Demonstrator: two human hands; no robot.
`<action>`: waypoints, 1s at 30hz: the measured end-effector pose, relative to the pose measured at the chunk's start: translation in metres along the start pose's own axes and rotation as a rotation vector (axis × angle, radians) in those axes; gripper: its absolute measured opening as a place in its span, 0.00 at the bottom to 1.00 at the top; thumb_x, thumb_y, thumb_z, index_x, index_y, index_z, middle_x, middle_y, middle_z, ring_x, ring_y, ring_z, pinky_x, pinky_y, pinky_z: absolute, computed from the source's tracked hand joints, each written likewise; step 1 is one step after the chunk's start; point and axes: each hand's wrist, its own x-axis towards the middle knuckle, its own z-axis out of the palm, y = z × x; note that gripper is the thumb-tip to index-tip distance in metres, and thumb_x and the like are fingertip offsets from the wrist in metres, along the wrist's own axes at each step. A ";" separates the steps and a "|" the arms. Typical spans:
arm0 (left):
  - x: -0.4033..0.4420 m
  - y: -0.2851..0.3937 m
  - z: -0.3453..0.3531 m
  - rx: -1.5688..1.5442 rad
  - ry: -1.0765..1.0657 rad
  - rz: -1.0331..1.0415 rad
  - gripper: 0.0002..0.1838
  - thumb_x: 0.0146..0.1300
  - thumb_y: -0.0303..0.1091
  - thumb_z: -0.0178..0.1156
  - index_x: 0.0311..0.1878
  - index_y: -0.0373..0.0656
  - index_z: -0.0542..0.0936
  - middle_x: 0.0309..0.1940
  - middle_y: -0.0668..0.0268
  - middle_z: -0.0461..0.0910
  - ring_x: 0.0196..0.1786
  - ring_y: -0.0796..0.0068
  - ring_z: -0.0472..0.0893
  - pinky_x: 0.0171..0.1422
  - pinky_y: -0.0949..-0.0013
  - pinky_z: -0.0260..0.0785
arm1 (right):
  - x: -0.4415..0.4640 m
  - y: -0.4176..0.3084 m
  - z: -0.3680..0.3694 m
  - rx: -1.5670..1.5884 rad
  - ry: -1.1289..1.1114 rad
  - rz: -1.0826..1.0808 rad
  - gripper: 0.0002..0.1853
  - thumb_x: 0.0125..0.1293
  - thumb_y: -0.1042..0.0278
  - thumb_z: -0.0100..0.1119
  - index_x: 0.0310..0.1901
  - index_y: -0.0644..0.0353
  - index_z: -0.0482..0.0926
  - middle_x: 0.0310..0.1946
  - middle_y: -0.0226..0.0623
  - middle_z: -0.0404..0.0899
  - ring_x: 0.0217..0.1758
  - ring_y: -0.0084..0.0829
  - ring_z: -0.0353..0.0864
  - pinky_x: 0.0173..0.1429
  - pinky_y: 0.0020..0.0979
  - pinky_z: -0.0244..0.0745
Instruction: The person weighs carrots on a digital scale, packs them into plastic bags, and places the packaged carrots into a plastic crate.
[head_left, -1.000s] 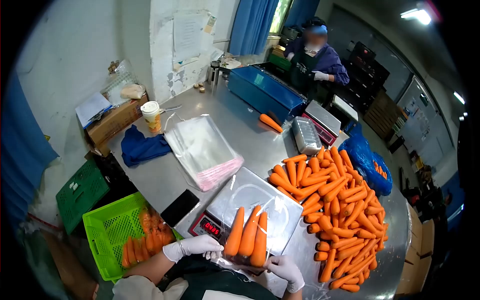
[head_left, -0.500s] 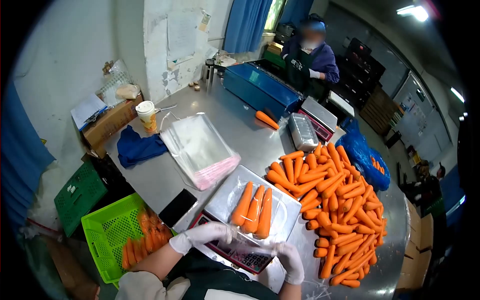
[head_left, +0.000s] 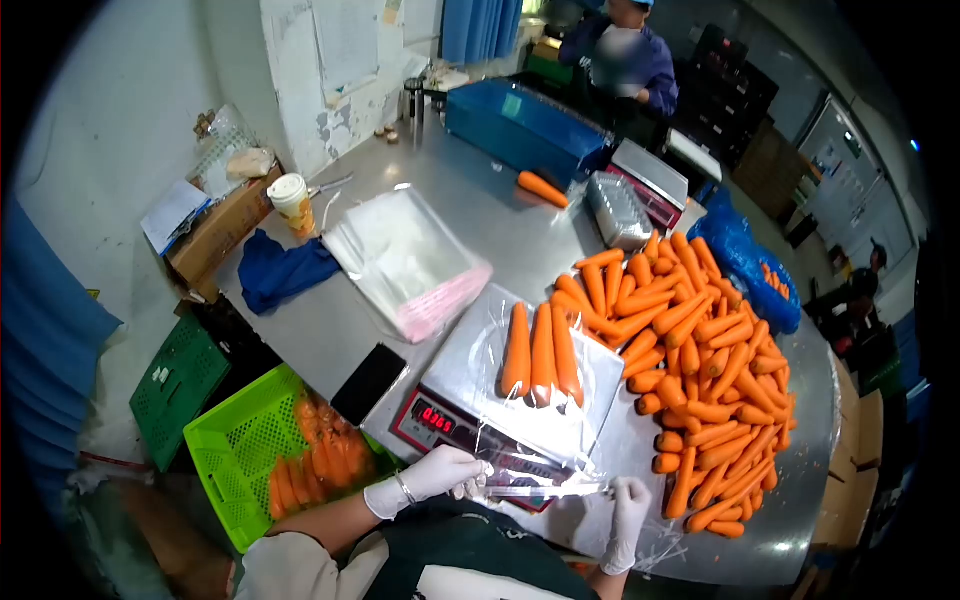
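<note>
Three carrots (head_left: pixel 542 352) lie side by side in a clear plastic bag (head_left: pixel 545 489) on the steel pan of a digital scale (head_left: pixel 455 372). The bag's end stretches over the scale's front towards me, pulled into a flat strip. At its left end my gloved left hand (head_left: pixel 440 474) has its fingers closed on the plastic. My gloved right hand (head_left: pixel 627 515) pinches the other end of the strip. Red digits glow on the scale's display (head_left: pixel 435 418), and the bag partly covers the keypad.
A big heap of loose carrots (head_left: pixel 715 380) lies right of the scale. Behind it stand a stack of clear bags (head_left: pixel 405 255), a black flat object (head_left: pixel 368 384) and a blue cloth (head_left: pixel 283 270). A green crate (head_left: pixel 222 440) holds bagged carrots. Across the table stands another person (head_left: pixel 650 70).
My hands have moved apart, drawing the bag's end into a taut strip. The scale's lit display has come into view. The camera view has shifted, and the carrots stay on the pan.
</note>
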 end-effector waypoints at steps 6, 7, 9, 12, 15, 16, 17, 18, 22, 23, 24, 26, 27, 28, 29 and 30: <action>-0.010 0.013 0.004 0.035 -0.018 -0.035 0.17 0.66 0.38 0.54 0.28 0.34 0.80 0.18 0.71 0.74 0.18 0.87 0.67 0.24 0.82 0.60 | -0.032 -0.068 0.056 -0.489 -0.281 -0.799 0.08 0.43 0.70 0.69 0.28 0.51 0.82 0.25 0.27 0.72 0.34 0.30 0.70 0.44 0.33 0.60; -0.009 0.013 0.005 0.040 -0.024 -0.033 0.17 0.66 0.38 0.54 0.28 0.34 0.80 0.18 0.71 0.74 0.18 0.87 0.67 0.24 0.82 0.60 | -0.034 -0.069 0.069 -0.534 -0.346 -0.890 0.10 0.42 0.64 0.71 0.29 0.48 0.81 0.25 0.24 0.71 0.35 0.28 0.69 0.44 0.32 0.59; -0.008 0.013 0.004 0.041 -0.041 -0.021 0.16 0.66 0.38 0.54 0.27 0.36 0.80 0.17 0.71 0.74 0.17 0.87 0.67 0.23 0.82 0.59 | -0.035 -0.074 0.090 -0.564 -0.473 -0.980 0.12 0.43 0.57 0.70 0.31 0.45 0.81 0.26 0.23 0.70 0.34 0.28 0.69 0.45 0.33 0.58; -0.013 0.024 0.005 0.114 -0.026 -0.064 0.16 0.66 0.38 0.54 0.26 0.37 0.79 0.16 0.71 0.74 0.17 0.86 0.68 0.22 0.82 0.59 | -0.034 -0.068 0.109 -0.712 -0.559 -1.059 0.10 0.49 0.57 0.65 0.31 0.50 0.77 0.26 0.26 0.70 0.35 0.29 0.69 0.46 0.35 0.60; -0.009 0.016 0.005 0.164 -0.019 -0.109 0.16 0.65 0.38 0.53 0.27 0.37 0.80 0.18 0.70 0.76 0.18 0.85 0.70 0.23 0.80 0.61 | -0.033 -0.061 0.110 -0.713 -0.590 -1.127 0.09 0.50 0.58 0.64 0.29 0.50 0.76 0.25 0.26 0.70 0.35 0.29 0.69 0.46 0.34 0.60; -0.008 0.012 0.009 0.110 -0.027 -0.062 0.16 0.65 0.37 0.53 0.27 0.37 0.80 0.19 0.69 0.76 0.19 0.85 0.71 0.23 0.80 0.62 | -0.034 -0.062 0.104 -0.636 -0.626 -1.067 0.08 0.51 0.59 0.64 0.28 0.50 0.76 0.25 0.26 0.70 0.34 0.28 0.69 0.45 0.33 0.60; -0.008 0.009 0.012 0.056 -0.032 -0.015 0.15 0.65 0.37 0.53 0.28 0.37 0.80 0.19 0.68 0.77 0.19 0.85 0.71 0.23 0.79 0.63 | -0.033 -0.067 0.089 -0.546 -0.623 -1.023 0.08 0.50 0.61 0.66 0.27 0.51 0.75 0.24 0.26 0.71 0.32 0.29 0.69 0.44 0.32 0.61; -0.008 0.007 0.014 0.075 -0.010 -0.033 0.16 0.65 0.37 0.52 0.28 0.36 0.80 0.21 0.67 0.78 0.19 0.85 0.71 0.24 0.79 0.63 | -0.030 -0.058 0.068 -0.372 -0.614 -0.913 0.09 0.48 0.64 0.68 0.26 0.51 0.75 0.25 0.28 0.72 0.31 0.31 0.70 0.43 0.33 0.62; -0.016 0.016 0.009 0.126 -0.084 -0.104 0.17 0.67 0.39 0.49 0.28 0.37 0.80 0.14 0.70 0.73 0.14 0.84 0.69 0.19 0.81 0.60 | -0.014 -0.001 -0.077 -0.225 0.490 -0.200 0.08 0.59 0.75 0.54 0.23 0.61 0.67 0.21 0.30 0.67 0.24 0.23 0.65 0.30 0.25 0.64; -0.016 0.013 0.007 0.175 -0.104 -0.101 0.18 0.67 0.41 0.49 0.28 0.37 0.79 0.15 0.69 0.74 0.15 0.84 0.70 0.20 0.80 0.61 | -0.013 0.026 -0.122 -0.316 0.652 -0.155 0.08 0.59 0.70 0.54 0.25 0.61 0.70 0.21 0.33 0.71 0.23 0.30 0.71 0.31 0.31 0.68; -0.018 0.015 0.004 0.242 -0.121 -0.117 0.19 0.67 0.42 0.49 0.29 0.37 0.79 0.15 0.69 0.74 0.15 0.83 0.70 0.21 0.79 0.62 | -0.029 0.051 -0.166 -0.910 0.676 -0.060 0.10 0.58 0.65 0.56 0.25 0.61 0.72 0.21 0.37 0.74 0.25 0.36 0.74 0.32 0.35 0.69; -0.023 0.025 -0.003 0.315 -0.053 -0.172 0.21 0.67 0.45 0.49 0.29 0.36 0.79 0.16 0.68 0.76 0.17 0.82 0.72 0.25 0.77 0.66 | -0.039 0.058 -0.192 -1.495 0.679 0.053 0.12 0.56 0.60 0.59 0.25 0.61 0.75 0.22 0.40 0.78 0.26 0.41 0.77 0.34 0.39 0.71; -0.028 0.034 -0.003 0.333 0.106 -0.127 0.19 0.64 0.44 0.53 0.31 0.37 0.80 0.19 0.66 0.77 0.19 0.77 0.75 0.27 0.75 0.69 | -0.042 0.054 -0.189 -1.477 0.497 0.203 0.15 0.54 0.55 0.60 0.24 0.61 0.77 0.22 0.42 0.78 0.27 0.44 0.78 0.35 0.41 0.72; -0.026 0.035 -0.004 0.544 0.290 0.139 0.15 0.61 0.43 0.57 0.34 0.38 0.79 0.23 0.65 0.77 0.24 0.74 0.76 0.31 0.72 0.70 | -0.043 0.046 -0.179 -1.443 0.315 0.348 0.18 0.52 0.51 0.61 0.24 0.61 0.79 0.23 0.44 0.79 0.29 0.47 0.79 0.37 0.43 0.72; -0.026 0.034 -0.006 0.743 0.473 0.417 0.13 0.59 0.41 0.60 0.37 0.40 0.79 0.27 0.63 0.78 0.29 0.70 0.78 0.35 0.70 0.71 | -0.032 0.030 -0.158 -1.306 0.309 0.198 0.19 0.48 0.51 0.64 0.22 0.63 0.78 0.20 0.44 0.78 0.26 0.45 0.79 0.35 0.40 0.73; -0.013 0.026 -0.016 1.030 0.563 0.735 0.18 0.51 0.38 0.64 0.45 0.44 0.77 0.39 0.61 0.75 0.43 0.63 0.76 0.48 0.64 0.68 | -0.021 0.018 -0.128 -1.205 0.342 0.054 0.18 0.46 0.53 0.65 0.22 0.63 0.77 0.18 0.44 0.77 0.25 0.45 0.78 0.33 0.39 0.72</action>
